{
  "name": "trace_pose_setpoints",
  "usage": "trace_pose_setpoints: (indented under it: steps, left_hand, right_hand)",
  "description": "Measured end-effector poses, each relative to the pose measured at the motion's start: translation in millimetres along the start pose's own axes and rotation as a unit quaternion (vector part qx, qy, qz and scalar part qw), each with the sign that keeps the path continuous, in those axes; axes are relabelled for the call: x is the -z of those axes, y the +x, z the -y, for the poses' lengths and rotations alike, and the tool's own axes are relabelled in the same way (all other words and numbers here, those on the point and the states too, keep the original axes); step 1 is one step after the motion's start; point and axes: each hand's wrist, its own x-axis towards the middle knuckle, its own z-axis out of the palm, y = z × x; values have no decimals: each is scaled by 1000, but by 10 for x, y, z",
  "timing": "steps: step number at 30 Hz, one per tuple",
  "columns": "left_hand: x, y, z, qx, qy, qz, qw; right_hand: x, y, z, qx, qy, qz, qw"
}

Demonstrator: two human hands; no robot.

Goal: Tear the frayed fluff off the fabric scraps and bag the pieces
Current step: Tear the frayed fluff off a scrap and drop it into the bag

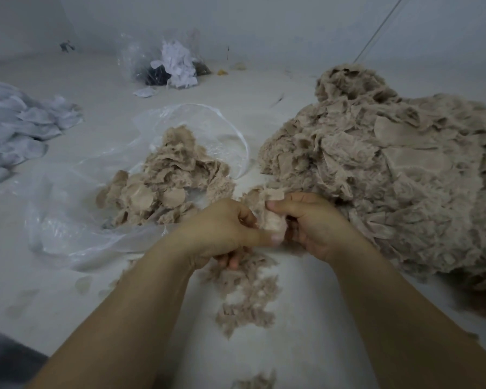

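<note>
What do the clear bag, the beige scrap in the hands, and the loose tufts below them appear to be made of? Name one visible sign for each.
Clear bag: thin plastic film, likely; glossy, see-through, crinkled.
Beige scrap: soft matte fabric with fuzzy edges, gripped by the left hand and right hand.
Loose tufts: frayed fibre fluff, apparently; wispy and clumped.

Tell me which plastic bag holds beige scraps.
The near clear bag left of the hands, beige pieces piled on it. The far bag holds white and dark scraps.
</note>
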Motion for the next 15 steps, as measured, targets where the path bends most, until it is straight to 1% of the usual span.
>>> trace_pose_setpoints:
  steps: [3,4,5,7,8,9,10,11,13,14,15]
  left_hand:
    - [-89,74,23,-19,25,-30,999]
    - [-99,76,40,-18,39,-18,999]
    - [-95,55,52,-15,55,24,998]
    - [-68,-12,59,-5,79,144,986]
    - [-47,-41,54,-3,77,173,982]
    - [-27,-51,43,-6,66,160,985]
    - [-14,-35,30,-10,50,115,992]
    - [-14,-3,19,-11,25,50,998]
    - [-42,77,5,-19,-15,-81,996]
    - [-65,114,5,-25,-19,-123,992]
    - [-92,140,7,-32,-22,-144,989]
  right_hand:
    - [12,-6,8,-3,-6,8,1000]
    - [12,-7,5,-2,-1,8,1000]
    - [4,-13,9,-3,7,6,1000]
    - [2,-12,14,0,16,2,1000]
    - [1,-14,20,1,11,5,1000]
    - [0,-14,24,1,4,10,1000]
    - [-1,-13,26,1,-3,14,1000]
    - [-2,-17,24,1,-12,16,1000]
    - [1,-17,7,7,-27,10,1000]
    - [1,-18,-2,9,-32,7,999]
    - [-4,-26,-1,11,-35,7,999]
